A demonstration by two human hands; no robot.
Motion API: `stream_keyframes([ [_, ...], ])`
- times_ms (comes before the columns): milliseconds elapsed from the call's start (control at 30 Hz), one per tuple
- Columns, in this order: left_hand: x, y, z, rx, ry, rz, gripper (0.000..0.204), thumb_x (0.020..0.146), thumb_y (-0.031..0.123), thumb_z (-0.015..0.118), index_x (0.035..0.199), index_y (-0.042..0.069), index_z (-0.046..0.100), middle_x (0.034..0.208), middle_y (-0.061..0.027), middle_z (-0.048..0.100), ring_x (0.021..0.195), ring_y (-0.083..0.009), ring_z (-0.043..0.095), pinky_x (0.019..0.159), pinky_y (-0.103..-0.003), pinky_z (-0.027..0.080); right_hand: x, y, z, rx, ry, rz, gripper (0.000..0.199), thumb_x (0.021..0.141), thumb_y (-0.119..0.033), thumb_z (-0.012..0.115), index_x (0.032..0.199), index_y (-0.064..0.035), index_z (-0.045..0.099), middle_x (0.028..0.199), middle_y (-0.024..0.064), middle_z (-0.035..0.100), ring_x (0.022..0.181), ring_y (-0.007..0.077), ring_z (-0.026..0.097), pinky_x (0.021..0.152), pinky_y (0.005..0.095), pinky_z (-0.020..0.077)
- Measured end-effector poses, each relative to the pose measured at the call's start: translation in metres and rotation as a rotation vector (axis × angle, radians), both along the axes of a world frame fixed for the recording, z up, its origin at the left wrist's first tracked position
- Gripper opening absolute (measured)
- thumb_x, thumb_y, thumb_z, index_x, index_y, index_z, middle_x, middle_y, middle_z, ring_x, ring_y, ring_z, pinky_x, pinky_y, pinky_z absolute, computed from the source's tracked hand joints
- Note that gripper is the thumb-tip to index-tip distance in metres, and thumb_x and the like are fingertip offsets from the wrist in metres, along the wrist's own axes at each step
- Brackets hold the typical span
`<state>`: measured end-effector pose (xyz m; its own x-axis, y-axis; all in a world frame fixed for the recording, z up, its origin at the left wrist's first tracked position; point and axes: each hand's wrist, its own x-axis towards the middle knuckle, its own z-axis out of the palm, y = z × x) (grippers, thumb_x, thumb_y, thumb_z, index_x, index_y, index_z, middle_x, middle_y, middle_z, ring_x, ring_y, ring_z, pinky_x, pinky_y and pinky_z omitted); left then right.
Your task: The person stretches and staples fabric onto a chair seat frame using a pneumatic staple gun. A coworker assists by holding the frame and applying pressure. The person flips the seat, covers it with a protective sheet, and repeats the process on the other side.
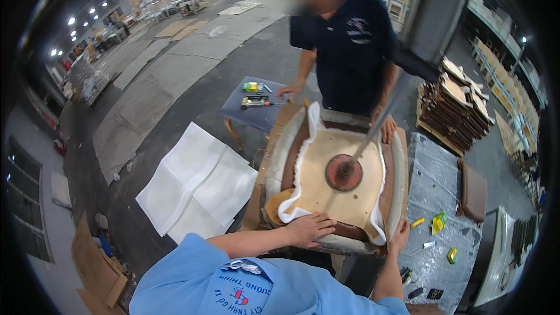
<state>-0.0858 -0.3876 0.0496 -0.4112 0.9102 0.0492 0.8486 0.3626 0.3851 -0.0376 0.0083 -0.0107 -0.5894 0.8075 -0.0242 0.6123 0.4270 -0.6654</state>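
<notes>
A pale plywood seat panel (315, 157) lies underside up on a padded work stand (280, 157). White padding (298, 201) curls up around its edges, and a brown cover (349, 233) spreads out beneath. A round red press plate (344, 172) on a metal rod (379, 116) bears on the panel's middle. My left hand (312, 229) lies with outstretched fingers on the cover's near edge. At the near right corner, my right hand (399, 239) is closed around the edge of the brown cover; its fingertips are partly hidden.
Across the stand, a person in a dark shirt (350, 52) has one hand (388, 128) at its far right corner. White sheets (195, 178) lie left. A blue upholstered stool (248, 118) holds a tool. A plastic-covered table (431, 175) stands right, with stacked brown pieces (452, 114) behind.
</notes>
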Motion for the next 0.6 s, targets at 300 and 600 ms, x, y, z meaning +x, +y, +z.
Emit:
stream_keyframes([
  [300, -0.004, -0.001, -0.01, 0.079, -0.014, -0.037, 0.079, 0.084, 0.039, 0.081, 0.149, 0.003, 0.053, 0.162, -0.0174, 0.044, 0.151, -0.0371, 0.037, 0.127, -0.05, 0.029, 0.0, 0.007, -0.012, -0.024, 0.079, 0.038, 0.058, 0.108, -0.039, 0.06, 0.149, 0.0013, 0.056, 0.146, 0.0228, 0.063, 0.134, 0.0365, 0.061, 0.113, 0.0415, 0.0453],
  [600, -0.009, -0.007, -0.01, -0.009, -0.083, -0.076, 0.082, 0.084, 0.04, 0.082, 0.15, 0.003, 0.052, 0.165, -0.0185, 0.04, 0.152, -0.0397, 0.036, 0.126, -0.054, 0.03, 0.007, 0.0, -0.015, -0.087, 0.213, 0.07, 0.06, 0.108, -0.036, 0.062, 0.148, 0.0078, 0.053, 0.148, 0.0259, 0.06, 0.137, 0.0361, 0.059, 0.116, 0.0415, 0.0436],
])
